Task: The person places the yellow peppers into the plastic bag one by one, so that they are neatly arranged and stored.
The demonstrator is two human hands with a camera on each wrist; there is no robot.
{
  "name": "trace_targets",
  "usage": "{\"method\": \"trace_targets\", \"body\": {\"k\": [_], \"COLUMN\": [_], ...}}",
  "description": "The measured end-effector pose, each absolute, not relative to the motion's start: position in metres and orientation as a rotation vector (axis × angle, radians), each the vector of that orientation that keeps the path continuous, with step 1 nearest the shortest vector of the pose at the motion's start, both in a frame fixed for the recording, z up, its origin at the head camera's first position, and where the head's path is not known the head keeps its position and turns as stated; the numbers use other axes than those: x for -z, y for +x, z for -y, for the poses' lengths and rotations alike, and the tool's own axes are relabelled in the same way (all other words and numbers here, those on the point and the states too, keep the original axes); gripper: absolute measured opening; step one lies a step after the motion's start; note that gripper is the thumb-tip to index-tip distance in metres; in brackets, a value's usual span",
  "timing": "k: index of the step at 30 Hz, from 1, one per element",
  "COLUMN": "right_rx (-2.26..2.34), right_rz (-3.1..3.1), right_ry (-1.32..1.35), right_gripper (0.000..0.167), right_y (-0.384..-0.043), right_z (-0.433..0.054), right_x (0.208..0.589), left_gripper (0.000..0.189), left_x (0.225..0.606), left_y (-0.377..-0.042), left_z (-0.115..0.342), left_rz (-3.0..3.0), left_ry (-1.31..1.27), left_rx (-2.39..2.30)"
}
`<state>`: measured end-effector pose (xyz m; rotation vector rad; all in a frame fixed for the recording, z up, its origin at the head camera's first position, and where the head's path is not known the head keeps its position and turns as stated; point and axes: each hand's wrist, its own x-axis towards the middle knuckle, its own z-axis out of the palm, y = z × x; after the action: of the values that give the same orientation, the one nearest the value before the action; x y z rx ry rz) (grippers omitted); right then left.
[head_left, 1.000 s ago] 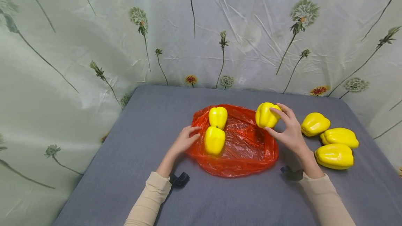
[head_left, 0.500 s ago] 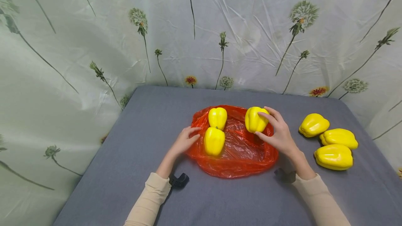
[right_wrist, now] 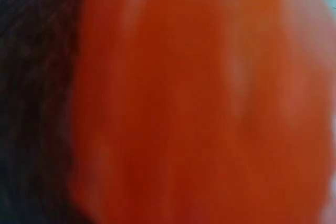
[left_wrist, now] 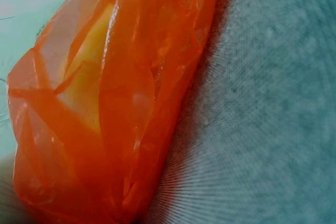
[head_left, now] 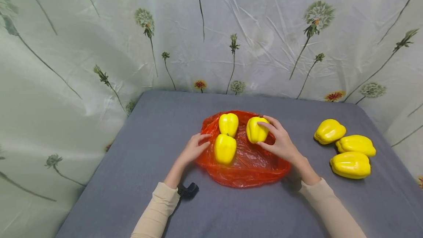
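A red plastic bag (head_left: 251, 175) lies spread with its mouth up on the grey surface. Two yellow bell peppers, a rear one (head_left: 228, 124) and a front one (head_left: 225, 150), stand at its left side. My left hand (head_left: 194, 148) holds the bag's left rim with fingers and thumb; the left wrist view shows the bag's wrinkled wall (left_wrist: 142, 93) up close. Between thumb and fingers my right hand (head_left: 280, 140) grips a third bell pepper (head_left: 256, 130) over the bag's rear right part. In the right wrist view the blurred bag (right_wrist: 184, 103) hides that hand.
To the right of the bag, three more yellow peppers lie on their sides: a rear one (head_left: 329, 132), a middle one (head_left: 356, 145) and a front one (head_left: 351, 165). A flower-printed curtain (head_left: 251, 47) hangs behind the grey-covered table (head_left: 165, 120).
My right hand has carried its bell pepper leftward and slightly nearer, from the bag's right rim to over its inside. The left hand has stayed in place.
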<state>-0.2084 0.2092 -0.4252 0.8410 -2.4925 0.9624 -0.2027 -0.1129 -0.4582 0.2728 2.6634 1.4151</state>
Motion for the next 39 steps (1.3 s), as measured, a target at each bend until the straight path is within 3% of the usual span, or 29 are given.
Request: {"method": "trace_targets", "body": {"k": [24,39], "right_rx": [-0.944,-0.885], "right_rz": [2.606,2.764], "right_ry": [0.918,0.752], "right_gripper": [0.062,0.063], "right_y": [-0.223,-0.225], "right_z": [-0.188,-0.178], "right_x": [0.435,0.431], "left_gripper": [0.037,0.036], "left_x": [0.464,0.462], "left_y": [-0.204,-0.204], "left_z": [0.114,0.115], "left_rz": [-2.659,-2.668], "left_ry": [0.287,0.307], "left_rx": [-1.430,-1.430]}}
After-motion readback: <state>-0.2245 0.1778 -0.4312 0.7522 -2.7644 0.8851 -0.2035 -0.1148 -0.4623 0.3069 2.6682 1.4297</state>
